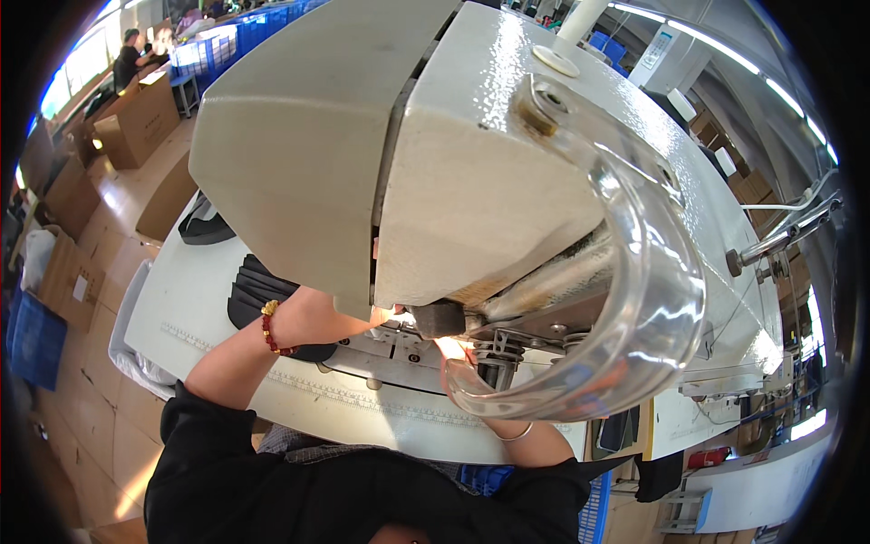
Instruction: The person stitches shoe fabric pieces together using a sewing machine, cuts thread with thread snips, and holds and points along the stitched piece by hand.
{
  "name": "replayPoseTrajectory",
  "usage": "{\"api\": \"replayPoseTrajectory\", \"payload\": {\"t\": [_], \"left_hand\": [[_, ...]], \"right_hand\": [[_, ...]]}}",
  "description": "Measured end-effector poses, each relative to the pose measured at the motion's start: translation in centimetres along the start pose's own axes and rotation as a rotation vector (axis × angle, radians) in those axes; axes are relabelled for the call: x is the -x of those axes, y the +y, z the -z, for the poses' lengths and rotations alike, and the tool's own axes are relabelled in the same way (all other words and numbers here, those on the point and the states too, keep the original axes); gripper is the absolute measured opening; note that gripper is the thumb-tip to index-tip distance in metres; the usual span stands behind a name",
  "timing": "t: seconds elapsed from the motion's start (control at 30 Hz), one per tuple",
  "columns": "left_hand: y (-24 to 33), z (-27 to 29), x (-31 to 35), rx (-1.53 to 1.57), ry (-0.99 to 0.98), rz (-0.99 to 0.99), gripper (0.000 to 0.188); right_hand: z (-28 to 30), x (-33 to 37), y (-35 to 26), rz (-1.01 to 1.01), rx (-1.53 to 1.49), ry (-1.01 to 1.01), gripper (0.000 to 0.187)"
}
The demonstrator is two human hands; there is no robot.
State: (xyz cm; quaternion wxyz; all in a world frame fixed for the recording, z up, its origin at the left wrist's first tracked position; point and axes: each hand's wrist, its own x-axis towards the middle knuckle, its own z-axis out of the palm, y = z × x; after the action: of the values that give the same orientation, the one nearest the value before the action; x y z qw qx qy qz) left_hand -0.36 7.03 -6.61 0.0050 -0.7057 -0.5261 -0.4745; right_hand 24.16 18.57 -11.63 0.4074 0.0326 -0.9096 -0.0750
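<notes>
A large cream sewing machine (489,181) fills the middle of the view, its head over a white table (208,313) with a ruler strip along the front. My left hand (322,317) reaches under the head from the left, its fingertips near the lit needle area and mostly hidden. From the front right comes my right hand (453,363), partly behind a curved clear plastic guard (657,299); its fingers point at the same lit spot. Whether either hand grips anything is hidden. Fanned black pieces (249,290) lie beside my left wrist.
A black strap-like piece (207,227) rests at the table's left side. Cardboard boxes (136,122) and blue crates (204,54) stand on the floor at the far left, where another person (129,62) sits. A metal thread stand (784,238) rises at the right.
</notes>
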Motion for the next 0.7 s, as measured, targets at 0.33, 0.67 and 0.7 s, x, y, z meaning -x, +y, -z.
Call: {"api": "replayPoseTrajectory", "payload": {"t": [0.33, 0.67, 0.7], "left_hand": [[-1.1, -0.7, 0.4, -0.084, -0.045, 0.024, 0.051], [-7.6, 0.8, 1.1, 0.236, -0.028, 0.047, 0.033], [-8.4, 1.3, 0.7, 0.417, -0.038, 0.09, 0.034]], "right_hand": [[0.6, -2.0, 0.9, -0.081, -0.096, 0.261, 0.017], [0.6, 0.6, 0.0, -0.15, -0.057, 0.07, 0.037], [1.1, 0.1, -0.7, -0.262, -0.053, 0.045, 0.038]]}}
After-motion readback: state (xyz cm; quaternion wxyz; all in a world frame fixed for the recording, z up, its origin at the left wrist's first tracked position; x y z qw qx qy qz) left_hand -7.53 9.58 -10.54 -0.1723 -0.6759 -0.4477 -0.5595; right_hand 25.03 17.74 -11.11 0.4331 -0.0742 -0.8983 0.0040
